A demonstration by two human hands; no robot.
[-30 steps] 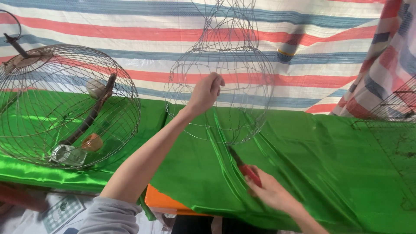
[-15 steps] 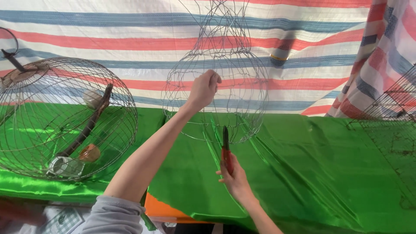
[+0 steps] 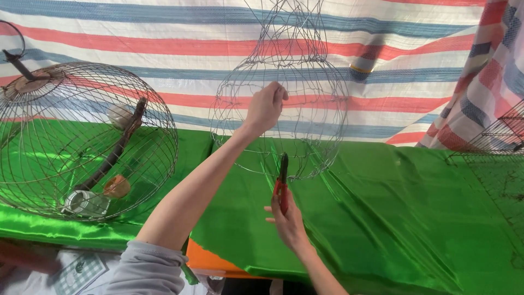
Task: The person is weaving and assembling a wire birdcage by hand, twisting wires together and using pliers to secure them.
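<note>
Left hand [image 3: 266, 106] pinches the hanging wire frame [image 3: 284, 93] steady while the right hand [image 3: 288, 221], clamped around red-handled pliers [image 3: 282, 183], should bite squarely on one strand.

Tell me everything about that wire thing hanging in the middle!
The wire frame is thin grey wire bent into open loops, so the striped cloth shows through it. It is narrow on top and swells into a round belly, like a gourd. It stands upright above the green cloth. The left hand pinches its wires near the middle. The right hand points red-handled pliers up at its bottom edge.
</note>
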